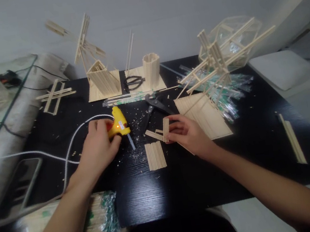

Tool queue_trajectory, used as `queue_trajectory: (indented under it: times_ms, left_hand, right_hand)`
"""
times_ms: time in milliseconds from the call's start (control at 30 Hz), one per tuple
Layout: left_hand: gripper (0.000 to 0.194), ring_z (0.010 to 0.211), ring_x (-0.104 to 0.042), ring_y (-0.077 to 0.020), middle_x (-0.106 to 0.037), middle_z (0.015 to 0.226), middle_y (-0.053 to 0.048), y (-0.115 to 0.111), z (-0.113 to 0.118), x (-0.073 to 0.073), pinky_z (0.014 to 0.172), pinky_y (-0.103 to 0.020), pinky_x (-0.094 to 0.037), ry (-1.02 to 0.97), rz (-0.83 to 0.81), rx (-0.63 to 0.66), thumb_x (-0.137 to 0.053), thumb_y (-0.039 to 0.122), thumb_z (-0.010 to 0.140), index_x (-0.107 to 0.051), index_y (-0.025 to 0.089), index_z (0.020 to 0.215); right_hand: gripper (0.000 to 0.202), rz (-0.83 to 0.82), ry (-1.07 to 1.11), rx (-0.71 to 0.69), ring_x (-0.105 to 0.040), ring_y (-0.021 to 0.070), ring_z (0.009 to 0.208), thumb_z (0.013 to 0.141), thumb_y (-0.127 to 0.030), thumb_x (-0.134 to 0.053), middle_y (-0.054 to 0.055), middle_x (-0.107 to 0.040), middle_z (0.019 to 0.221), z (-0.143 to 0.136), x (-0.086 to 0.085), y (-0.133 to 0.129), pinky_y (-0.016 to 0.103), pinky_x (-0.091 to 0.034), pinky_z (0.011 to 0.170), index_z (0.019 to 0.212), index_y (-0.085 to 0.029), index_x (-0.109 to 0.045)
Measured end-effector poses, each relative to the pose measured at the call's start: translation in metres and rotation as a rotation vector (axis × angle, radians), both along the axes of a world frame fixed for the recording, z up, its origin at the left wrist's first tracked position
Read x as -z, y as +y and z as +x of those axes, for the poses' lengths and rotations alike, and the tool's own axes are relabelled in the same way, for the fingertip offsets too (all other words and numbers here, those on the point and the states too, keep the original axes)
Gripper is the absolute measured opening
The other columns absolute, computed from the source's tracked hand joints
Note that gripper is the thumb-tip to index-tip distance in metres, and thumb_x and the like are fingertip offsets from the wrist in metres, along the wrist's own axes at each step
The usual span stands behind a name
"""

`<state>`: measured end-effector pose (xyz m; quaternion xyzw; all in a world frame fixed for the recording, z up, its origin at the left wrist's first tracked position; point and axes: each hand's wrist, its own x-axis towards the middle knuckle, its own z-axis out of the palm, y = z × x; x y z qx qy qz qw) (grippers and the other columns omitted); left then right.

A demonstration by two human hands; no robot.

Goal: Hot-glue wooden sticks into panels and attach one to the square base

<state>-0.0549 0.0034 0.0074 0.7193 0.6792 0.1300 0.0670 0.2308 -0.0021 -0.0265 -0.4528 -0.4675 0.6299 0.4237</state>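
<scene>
At a black desk (pixel 139 202), the left hand (pixel 99 142) curls its fingers around a yellow glue gun (pixel 120 121); the right hand's (pixel 189 135) fingers pinch a wooden-stick piece (pixel 166 129) near a flat stick panel (pixel 156 156).

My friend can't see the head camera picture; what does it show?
A person's left hand holds a yellow glue gun and their right hand wooden sticks, over a black table with stick models farther back.

It seems to be a small handicraft workplace: on the black counter (pixel 258 154) stand wooden stick models (pixel 103 81), and near them are a yellow glue gun (pixel 120 122) and dark pliers (pixel 155 103).
</scene>
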Motion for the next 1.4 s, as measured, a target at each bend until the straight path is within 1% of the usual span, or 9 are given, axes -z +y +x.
queue_trajectory:
  times_ms: [133,200,267,400,600,733,1000,1200,1400]
  left_hand:
    - [0.032,0.100,-0.063,-0.0290,-0.060,0.117,-0.014,-0.002,0.006,-0.005,0.087,-0.042,-0.054,-0.108,0.050,0.042,-0.059,0.031,0.087,-0.055,0.017,0.116]
    - [0.030,0.096,-0.063,-0.0267,-0.062,0.110,-0.011,-0.004,0.008,-0.005,0.083,-0.039,-0.053,-0.161,0.054,0.052,-0.060,0.033,0.087,-0.055,0.018,0.113]
    - [0.030,0.090,-0.062,-0.0237,-0.063,0.105,-0.008,-0.006,0.010,-0.005,0.078,-0.036,-0.051,-0.214,0.035,0.061,-0.061,0.035,0.088,-0.055,0.020,0.112]
    - [0.030,0.076,-0.058,-0.0191,-0.064,0.097,-0.005,-0.010,0.015,-0.004,0.068,-0.032,-0.046,-0.273,-0.012,0.056,-0.063,0.038,0.088,-0.057,0.020,0.112]
    - [0.027,0.069,-0.055,-0.0168,-0.065,0.091,-0.003,-0.013,0.021,-0.002,0.064,-0.031,-0.043,-0.317,-0.025,0.050,-0.062,0.040,0.090,-0.059,0.020,0.109]
    - [0.030,0.068,-0.055,-0.0171,-0.065,0.091,-0.003,-0.013,0.022,-0.001,0.064,-0.032,-0.043,-0.320,-0.036,0.064,-0.061,0.041,0.090,-0.060,0.019,0.110]
    - [0.031,0.069,-0.056,-0.0175,-0.066,0.092,-0.004,-0.015,0.026,0.000,0.064,-0.031,-0.045,-0.316,-0.074,0.086,-0.062,0.043,0.091,-0.060,0.020,0.110]
    - [0.030,0.067,-0.055,-0.0166,-0.066,0.091,-0.003,-0.017,0.027,-0.001,0.063,-0.030,-0.044,-0.323,-0.090,0.081,-0.061,0.044,0.091,-0.061,0.020,0.110]
    - [0.028,0.072,-0.058,-0.0180,-0.066,0.093,-0.003,-0.018,0.029,0.001,0.065,-0.030,-0.045,-0.312,-0.098,0.094,-0.064,0.045,0.091,-0.060,0.021,0.106]
  right_hand:
    - [0.053,0.059,-0.195,-0.124,-0.074,0.0172,0.071,0.078,-0.019,-0.078,-0.001,-0.070,0.090,0.007,-0.007,-0.002,0.040,-0.068,0.075,0.128,-0.025,-0.063]
    - [0.045,0.066,-0.287,-0.215,-0.074,0.0166,0.068,0.077,-0.014,-0.077,-0.001,-0.070,0.087,0.010,-0.012,-0.004,0.037,-0.066,0.072,0.120,-0.023,-0.068]
    - [0.038,0.051,-0.341,-0.256,-0.074,0.0170,0.066,0.077,-0.012,-0.078,-0.001,-0.070,0.083,0.011,-0.016,-0.007,0.035,-0.064,0.067,0.113,-0.021,-0.070]
    - [0.036,0.011,-0.425,-0.273,-0.072,0.0155,0.060,0.076,-0.010,-0.081,-0.001,-0.071,0.080,0.009,-0.019,-0.009,0.031,-0.058,0.062,0.109,-0.019,-0.070]
    - [0.035,0.002,-0.536,-0.336,-0.069,0.0118,0.061,0.076,-0.013,-0.087,0.000,-0.070,0.089,0.006,-0.020,-0.009,0.028,-0.056,0.061,0.108,-0.017,-0.071]
    - [0.037,0.054,-0.658,-0.332,-0.062,0.0097,0.057,0.077,-0.017,-0.089,0.000,-0.069,0.087,0.005,-0.024,-0.010,0.028,-0.052,0.059,0.110,-0.017,-0.073]
    - [0.037,0.162,-0.848,-0.383,-0.059,0.0119,0.063,0.075,-0.022,-0.093,-0.001,-0.070,0.083,0.002,-0.027,-0.010,0.028,-0.047,0.063,0.106,-0.016,-0.072]
    - [0.038,0.170,-0.874,-0.412,-0.059,0.0118,0.062,0.076,-0.025,-0.093,0.000,-0.071,0.084,0.001,-0.029,-0.010,0.028,-0.045,0.062,0.106,-0.016,-0.072]
    - [0.041,0.208,-0.860,-0.429,-0.059,0.0120,0.063,0.075,-0.025,-0.094,0.000,-0.071,0.086,0.001,-0.026,-0.011,0.028,-0.047,0.063,0.109,-0.017,-0.071]
